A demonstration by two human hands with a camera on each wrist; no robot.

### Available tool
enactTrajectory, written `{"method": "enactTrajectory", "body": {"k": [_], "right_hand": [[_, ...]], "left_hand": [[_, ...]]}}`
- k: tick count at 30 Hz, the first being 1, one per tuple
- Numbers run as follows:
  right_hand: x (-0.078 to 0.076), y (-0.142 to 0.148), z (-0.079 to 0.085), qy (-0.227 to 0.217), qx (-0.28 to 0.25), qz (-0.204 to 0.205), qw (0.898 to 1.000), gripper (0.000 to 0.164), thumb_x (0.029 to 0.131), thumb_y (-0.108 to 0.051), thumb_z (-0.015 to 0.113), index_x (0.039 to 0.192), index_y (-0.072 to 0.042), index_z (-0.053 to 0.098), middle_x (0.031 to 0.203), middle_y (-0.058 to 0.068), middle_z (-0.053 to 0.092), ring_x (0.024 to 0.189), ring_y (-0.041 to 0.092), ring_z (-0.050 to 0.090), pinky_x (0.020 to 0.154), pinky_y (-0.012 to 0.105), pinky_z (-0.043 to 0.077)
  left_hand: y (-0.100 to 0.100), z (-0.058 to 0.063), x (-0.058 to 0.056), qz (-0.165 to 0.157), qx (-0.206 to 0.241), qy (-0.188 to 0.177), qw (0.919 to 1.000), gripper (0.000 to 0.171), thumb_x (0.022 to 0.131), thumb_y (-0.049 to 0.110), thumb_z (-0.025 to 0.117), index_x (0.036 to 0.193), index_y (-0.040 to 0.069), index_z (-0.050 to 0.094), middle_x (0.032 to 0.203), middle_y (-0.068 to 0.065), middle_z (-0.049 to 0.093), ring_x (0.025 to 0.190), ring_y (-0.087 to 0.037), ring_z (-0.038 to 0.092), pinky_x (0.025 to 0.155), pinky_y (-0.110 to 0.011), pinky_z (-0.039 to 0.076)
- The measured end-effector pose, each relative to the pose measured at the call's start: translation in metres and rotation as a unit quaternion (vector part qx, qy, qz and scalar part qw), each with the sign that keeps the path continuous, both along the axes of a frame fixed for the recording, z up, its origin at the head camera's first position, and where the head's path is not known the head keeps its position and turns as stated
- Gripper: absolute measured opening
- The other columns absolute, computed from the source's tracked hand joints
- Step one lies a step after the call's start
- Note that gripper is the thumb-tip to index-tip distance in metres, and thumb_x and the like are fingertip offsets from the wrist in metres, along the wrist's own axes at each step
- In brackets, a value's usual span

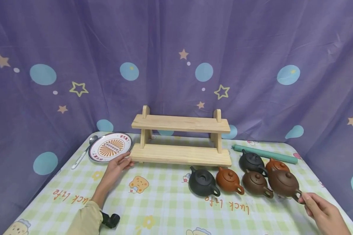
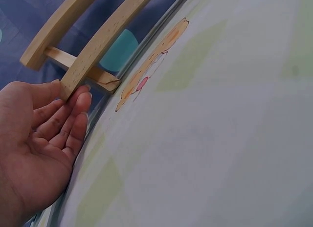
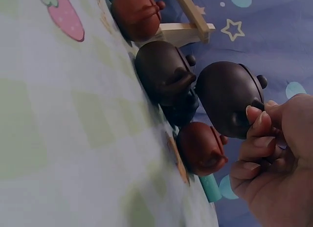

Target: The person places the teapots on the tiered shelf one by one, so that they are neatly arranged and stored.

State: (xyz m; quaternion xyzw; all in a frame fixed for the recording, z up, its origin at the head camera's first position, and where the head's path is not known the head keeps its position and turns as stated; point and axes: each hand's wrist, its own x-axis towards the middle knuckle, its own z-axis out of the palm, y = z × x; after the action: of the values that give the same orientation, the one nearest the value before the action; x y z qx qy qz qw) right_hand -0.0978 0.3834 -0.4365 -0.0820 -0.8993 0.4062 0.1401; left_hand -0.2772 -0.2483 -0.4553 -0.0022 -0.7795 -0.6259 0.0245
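Presently, my right grip (image 1: 323, 209) pinches the rightmost brown teapot (image 1: 283, 183) by its handle (image 1: 298, 196), above the desk (image 1: 164, 205), near other teapots (image 1: 255, 184); my left grip (image 1: 119, 164), arm extended forward, pinches the wooden rack (image 1: 179, 154) at its lower left end.

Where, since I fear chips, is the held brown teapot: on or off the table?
Off: the right wrist view shows the held brown teapot raised, its base clear of the tablecloth.

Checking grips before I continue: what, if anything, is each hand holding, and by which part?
The right hand holds a dark brown teapot by its handle. The left hand pinches the wooden shelf at its lower board's left end.
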Motion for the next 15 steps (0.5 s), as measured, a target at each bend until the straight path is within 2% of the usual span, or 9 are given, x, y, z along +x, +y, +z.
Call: {"method": "enactTrajectory", "body": {"k": [4, 11, 15], "right_hand": [[-0.004, -0.004, 0.004, 0.008, 0.008, 0.009, 1.000, 0.044, 0.114, -0.029, 0.041, 0.096, 0.006, 0.062, 0.066, 0.003, 0.044, 0.055, 0.018, 0.040, 0.048, 0.033, 0.031], [-0.012, -0.012, 0.006, 0.083, -0.019, 0.044, 0.995, 0.030, 0.112, -0.013, 0.048, 0.091, 0.002, 0.063, 0.065, 0.000, 0.044, 0.057, 0.015, 0.041, 0.046, 0.032, 0.030], [-0.015, -0.016, 0.008, 0.081, -0.029, 0.051, 0.995, 0.029, 0.111, -0.014, 0.050, 0.091, 0.001, 0.064, 0.065, 0.000, 0.045, 0.057, 0.016, 0.041, 0.046, 0.032, 0.030]], "left_hand": [[0.000, 0.000, 0.000, 0.002, 0.001, -0.002, 1.0000, 0.049, 0.109, 0.011, 0.053, 0.153, -0.008, 0.040, 0.119, -0.021, 0.071, 0.090, -0.005, 0.068, 0.087, -0.020, 0.056], [0.000, 0.000, 0.000, 0.001, 0.003, -0.001, 1.0000, 0.049, 0.109, 0.010, 0.054, 0.152, -0.009, 0.041, 0.117, -0.019, 0.072, 0.089, -0.005, 0.068, 0.088, -0.020, 0.056], [0.000, 0.000, 0.000, 0.000, 0.004, -0.004, 1.0000, 0.049, 0.109, 0.012, 0.054, 0.152, -0.008, 0.041, 0.118, -0.019, 0.071, 0.091, -0.006, 0.068, 0.088, -0.021, 0.056]]}}
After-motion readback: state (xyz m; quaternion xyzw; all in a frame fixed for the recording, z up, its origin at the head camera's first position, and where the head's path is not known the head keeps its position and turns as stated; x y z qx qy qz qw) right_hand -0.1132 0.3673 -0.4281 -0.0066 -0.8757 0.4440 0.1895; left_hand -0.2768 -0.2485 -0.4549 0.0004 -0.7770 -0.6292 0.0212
